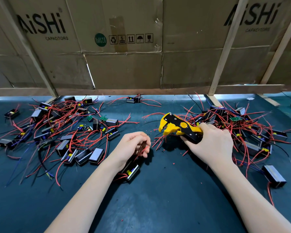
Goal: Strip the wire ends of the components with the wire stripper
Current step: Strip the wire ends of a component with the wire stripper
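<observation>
1. Stripping is the step in hand, I judge: the left hand (133, 145) has its fingers curled around a thin red wire (142, 151) of one component (130, 171), a small dark box with a metal rim and a yellow part inside; this component lies just below that hand, partly under the wrist.
2. The right hand (210, 143) is clenched on the handles of the wire stripper (178, 127), just right of the held component; its head of hard yellow and black plastic stands open, with no wire in it.
3. The next move, in my opinion, asks to bring the soft, thin wire end into the open head, then to squeeze.
4. Left and right of the stripper lie heaps of similar boxes with red and black wires on the dark green mat (158, 190); small red bits of insulation lie around it.
</observation>
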